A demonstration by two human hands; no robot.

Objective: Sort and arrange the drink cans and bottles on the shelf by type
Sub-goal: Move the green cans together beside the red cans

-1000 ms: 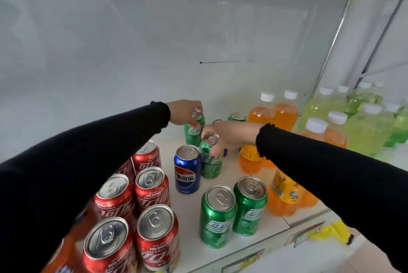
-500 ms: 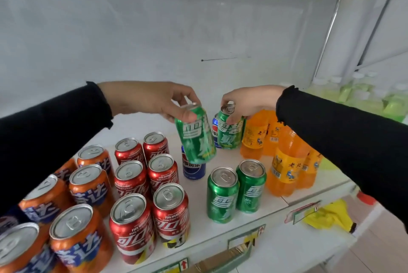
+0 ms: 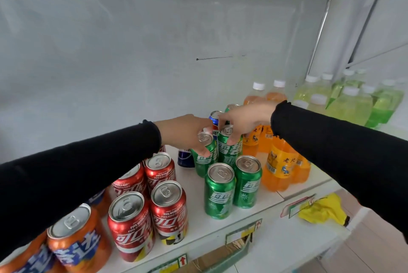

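Note:
My left hand (image 3: 187, 130) grips a green can (image 3: 204, 158) by its top rim, and my right hand (image 3: 245, 119) grips a second green can (image 3: 229, 150) right beside it. Both cans stand just behind two more green cans (image 3: 219, 191) near the front of the white shelf (image 3: 271, 200). Blue cans (image 3: 215, 121) stand behind my hands, one (image 3: 185, 158) partly hidden by my left hand. Red cans (image 3: 169, 206) fill the space to the left, with orange cans (image 3: 77, 239) at the far left.
Orange bottles (image 3: 280, 162) with yellow labels stand right of the green cans. Pale green bottles (image 3: 351, 105) sit at the far right. A yellow cloth (image 3: 322, 208) lies on a ledge below the shelf edge. The white back wall (image 3: 154, 41) closes the shelf behind.
Both hands have carried their green cans forward and down, from mid-air to the spot directly behind the front pair of green cans. The left can has gone from tilted to near upright.

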